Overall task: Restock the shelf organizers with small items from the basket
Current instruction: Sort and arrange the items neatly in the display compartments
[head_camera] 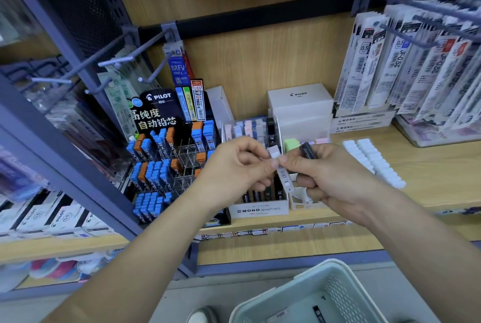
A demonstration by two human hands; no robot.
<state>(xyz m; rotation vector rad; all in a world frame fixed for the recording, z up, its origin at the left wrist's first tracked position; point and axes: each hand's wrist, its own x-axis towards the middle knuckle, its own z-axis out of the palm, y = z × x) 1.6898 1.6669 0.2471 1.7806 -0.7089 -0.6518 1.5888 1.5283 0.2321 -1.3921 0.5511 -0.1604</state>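
While left hand (234, 166) and right hand (335, 182) pinch one slim white plastic lead case (283, 175), right also gripping a black case (307, 151), slotting into the white cardboard box (260, 210) beneath them looks next.

We read PILOT on the black display stand (158, 96) and a white box (299, 94). MONO graph MG marks the front carton (257, 210).

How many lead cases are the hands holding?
2: a pale translucent plastic case pinched between the left hand and right hand, and a black plastic case in the right hand. More may hide in its palm.
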